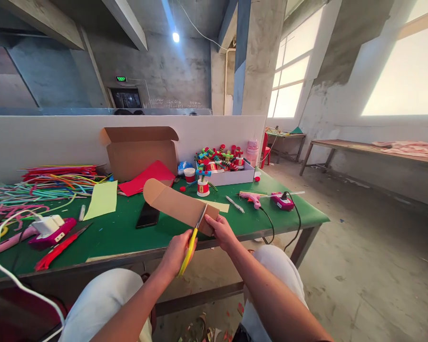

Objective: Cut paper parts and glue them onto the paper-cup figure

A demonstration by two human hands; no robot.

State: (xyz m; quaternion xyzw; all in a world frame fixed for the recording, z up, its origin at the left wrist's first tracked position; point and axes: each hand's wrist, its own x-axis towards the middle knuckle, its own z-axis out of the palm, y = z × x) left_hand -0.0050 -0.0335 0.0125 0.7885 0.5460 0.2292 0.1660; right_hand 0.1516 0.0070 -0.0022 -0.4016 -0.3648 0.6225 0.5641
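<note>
My left hand is closed round the yellow handles of a pair of scissors. The blades point up into the near end of a long brown cardboard strip with a rounded far end. My right hand pinches that near end of the strip, right beside the blades. Both hands hover at the front edge of the green table, above my knees.
On the table lie a black phone, a red utility knife, a pink glue gun, coloured pipe cleaners, red and yellow-green sheets, an open cardboard box and a white tray of small craft figures. A white cable trails off at the left.
</note>
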